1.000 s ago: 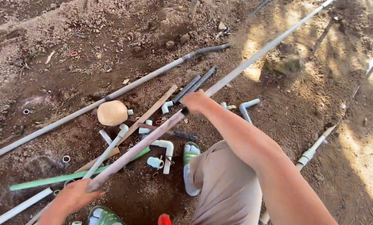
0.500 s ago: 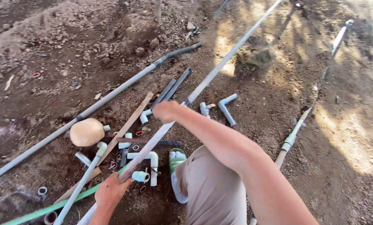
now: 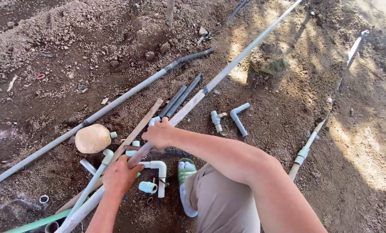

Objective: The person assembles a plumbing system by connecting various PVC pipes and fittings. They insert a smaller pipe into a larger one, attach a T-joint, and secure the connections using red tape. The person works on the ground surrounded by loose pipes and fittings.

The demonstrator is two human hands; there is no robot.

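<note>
- You crouch on bare, crumbly brown soil (image 3: pixel 331 172) outdoors, with patches of sun on it and a low ridge of loose earth far up-left of the long pipe.
- The long pipe (image 3: pixel 227 69), pale grey, runs aslant from bottom left to top right across the ground.
- Your right hand (image 3: pixel 159 134) is closed around the long pipe near its middle; your left hand (image 3: pixel 120 176) is closed around it lower down, nearer you.
- A second grey pipe (image 3: pixel 115 103) with a ribbed black end lies left of the long pipe, roughly parallel.
- Two dark tubes (image 3: pixel 184 97) lie just beside the long pipe on its left.
- A tan stone (image 3: pixel 93 138) sits left of the long pipe, close to your left hand.
- White elbows (image 3: pixel 158 166) and short bits crowd under the long pipe by your green sandal (image 3: pixel 185 170).
- A grey elbow (image 3: pixel 238 116) lies right of the long pipe.
- A thin pipe (image 3: pixel 318 129) lies well to the right.
</note>
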